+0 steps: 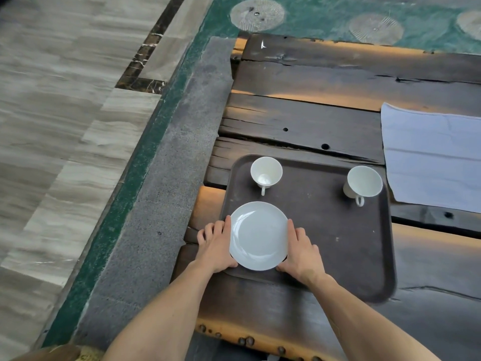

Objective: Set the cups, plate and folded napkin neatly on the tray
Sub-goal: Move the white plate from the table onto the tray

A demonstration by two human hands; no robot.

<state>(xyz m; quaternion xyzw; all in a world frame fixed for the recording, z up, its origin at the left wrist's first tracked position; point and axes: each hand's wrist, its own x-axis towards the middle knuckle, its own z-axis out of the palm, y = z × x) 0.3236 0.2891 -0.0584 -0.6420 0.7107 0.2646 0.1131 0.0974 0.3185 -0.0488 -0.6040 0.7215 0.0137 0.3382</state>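
**Plate held at the tray's near-left corner**

Your left hand (216, 243) and right hand (299, 250) press straight fingers against opposite edges of the white plate (257, 237) on the dark tray (338, 243). Two white cups (266, 173) (363, 183) stand at its far side; the white napkin (432, 157) lies unfolded on the wooden table (312, 118) beyond.

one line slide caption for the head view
Both hands, left and right, steady a white plate on the tray; napkin waits aside.
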